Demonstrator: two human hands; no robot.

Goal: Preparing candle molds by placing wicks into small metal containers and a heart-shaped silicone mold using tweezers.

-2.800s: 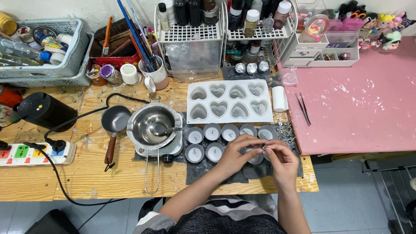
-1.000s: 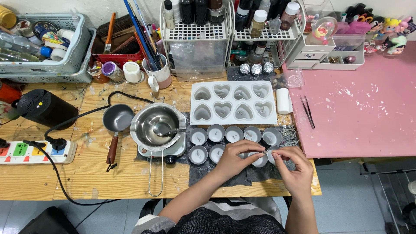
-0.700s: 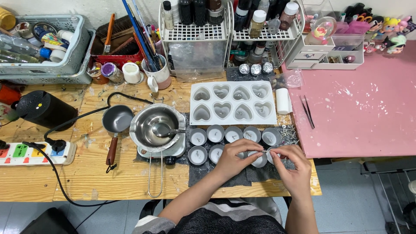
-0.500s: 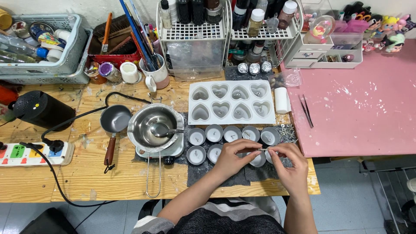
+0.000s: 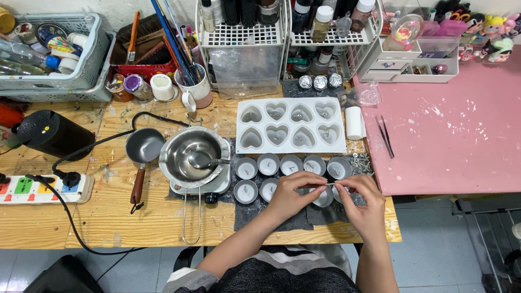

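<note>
- My left hand [image 5: 290, 196] and right hand [image 5: 362, 203] met over the front row of small round tins [image 5: 291, 165] on the dark mat [image 5: 271, 214].
- Between them I pinched a thin wick [image 5: 329, 184] — fingertips of both hands narrowed onto it, one at each end.
- The wick lay level, just above a tin [image 5: 324, 198] at the right of the near row.
- Behind the tins sat the white heart-shaped mould [image 5: 290, 126], with a white roll [image 5: 354, 122] beside it.
- To my left stood the steel pot [image 5: 191, 157] with a spoon inside, and a small dark saucepan [image 5: 144, 147] — both well apart from my hands.
</note>
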